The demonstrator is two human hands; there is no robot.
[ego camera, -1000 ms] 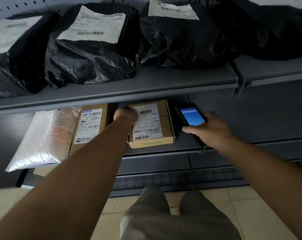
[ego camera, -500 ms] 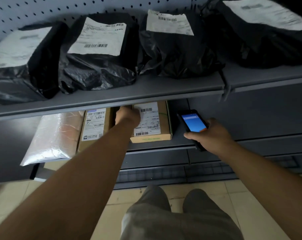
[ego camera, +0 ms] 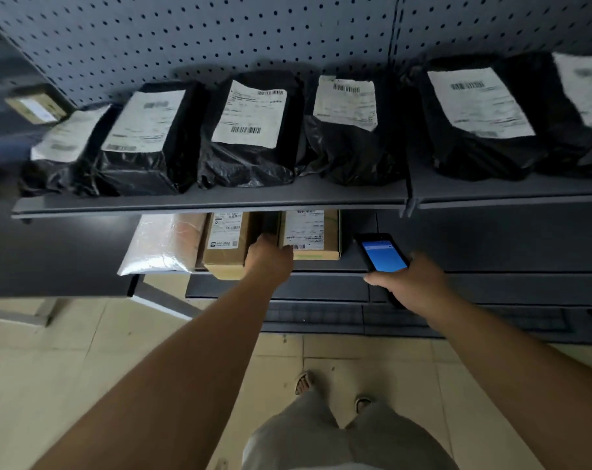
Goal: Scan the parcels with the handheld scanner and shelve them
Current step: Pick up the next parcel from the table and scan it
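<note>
Lower shelf (ego camera: 321, 268) — left hand (ego camera: 269, 257) touching cardboard parcel (ego camera: 310, 234), scanner (ego camera: 382, 252) right

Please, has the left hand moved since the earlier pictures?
Yes: the left hand has drawn back along the right box toward the front edge of the shelf.

The left hand (ego camera: 269, 257) reaches onto the lower grey metal shelf (ego camera: 321, 274), its curled fingers at the left edge of a flat brown cardboard parcel (ego camera: 313, 235) with a white label. Just left lies a second brown cardboard box (ego camera: 225, 247), then a silver padded mailer (ego camera: 160, 245). The right hand (ego camera: 411, 281) holds a black handheld scanner (ego camera: 381, 252), its blue screen lit. Black plastic-bagged parcels (ego camera: 250, 137) line the upper shelf (ego camera: 213, 201).
</note>
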